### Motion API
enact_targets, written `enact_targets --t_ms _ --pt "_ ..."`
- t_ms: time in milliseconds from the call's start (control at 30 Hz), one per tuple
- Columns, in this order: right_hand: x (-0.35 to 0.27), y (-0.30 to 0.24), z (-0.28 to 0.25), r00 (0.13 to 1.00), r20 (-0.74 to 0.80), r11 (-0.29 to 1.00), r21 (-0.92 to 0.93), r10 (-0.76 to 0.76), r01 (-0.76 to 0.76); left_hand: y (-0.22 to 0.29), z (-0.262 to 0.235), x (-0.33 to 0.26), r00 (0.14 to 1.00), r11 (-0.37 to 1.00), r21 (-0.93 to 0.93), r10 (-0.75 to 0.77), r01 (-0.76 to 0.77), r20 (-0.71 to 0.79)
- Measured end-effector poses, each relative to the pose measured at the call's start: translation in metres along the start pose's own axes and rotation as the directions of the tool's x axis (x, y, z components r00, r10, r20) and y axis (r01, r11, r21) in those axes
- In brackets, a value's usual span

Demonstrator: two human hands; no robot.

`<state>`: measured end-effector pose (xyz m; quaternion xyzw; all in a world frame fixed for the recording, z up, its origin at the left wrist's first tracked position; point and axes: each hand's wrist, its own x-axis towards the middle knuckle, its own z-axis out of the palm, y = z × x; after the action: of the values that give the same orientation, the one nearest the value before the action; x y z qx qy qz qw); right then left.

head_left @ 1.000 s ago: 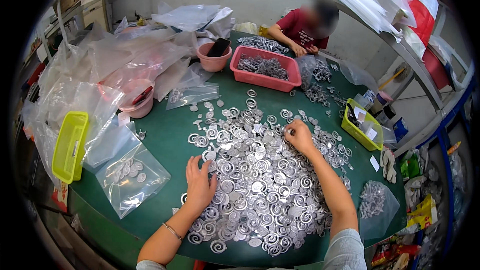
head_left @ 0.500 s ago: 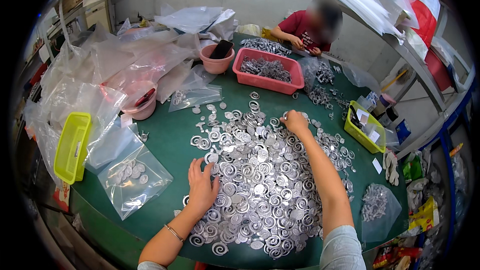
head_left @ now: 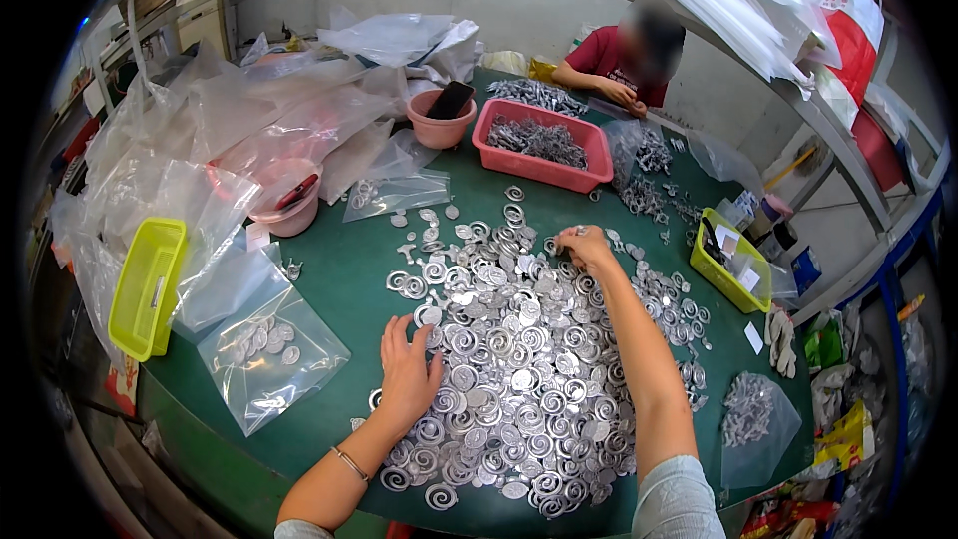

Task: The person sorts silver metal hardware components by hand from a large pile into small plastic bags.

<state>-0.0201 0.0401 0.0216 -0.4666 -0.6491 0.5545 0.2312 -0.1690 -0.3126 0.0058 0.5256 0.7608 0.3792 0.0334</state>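
A broad pile of silver metal pieces, many of them spirals and others oval discs, covers the middle of the green table. At its left edge my left hand rests with fingers apart, fingertips touching the outer pieces and nothing held. My right hand reaches across to the pile's far edge. Its fingers are bent and pinched together, pointing down beside a spiral piece; whatever lies between the fingertips is hidden. Left of the pile, a clear plastic bag lies flat with several oval pieces inside.
A pink tray of small metal parts stands at the back. Two pink bowls and a heap of plastic bags fill the back left. Yellow-green baskets sit at either side. Across the table, a person handles something small.
My right hand has shifted slightly left along the pile's far edge, fingers still bent. My left hand stays at the pile. The other person's hands have come closer together.
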Motion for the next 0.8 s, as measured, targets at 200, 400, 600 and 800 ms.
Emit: enact_targets --t_ms 200,400,600,800 --pt "-0.017 -0.022 0.004 0.968 0.227 0.525 0.840 -0.112 -0.136 -0.001 0.000 0.000 1.000 1.000 0.001 -0.002 0.002 -0.004" --pt "-0.022 -0.026 0.020 0.969 0.119 0.967 -0.110 -0.216 0.229 0.000 0.001 0.001 1.000 1.000 -0.005 -0.006 0.006 0.002" --pt "-0.020 -0.028 0.041 0.854 0.364 0.477 -0.714 -0.372 0.512 -0.001 0.000 -0.001 1.000 1.000 0.005 0.008 -0.008 -0.006" --pt "-0.028 -0.023 0.036 0.894 0.161 0.845 -0.293 -0.418 0.448 -0.004 -0.001 -0.003 1.000 1.000 0.015 0.016 -0.015 -0.026"
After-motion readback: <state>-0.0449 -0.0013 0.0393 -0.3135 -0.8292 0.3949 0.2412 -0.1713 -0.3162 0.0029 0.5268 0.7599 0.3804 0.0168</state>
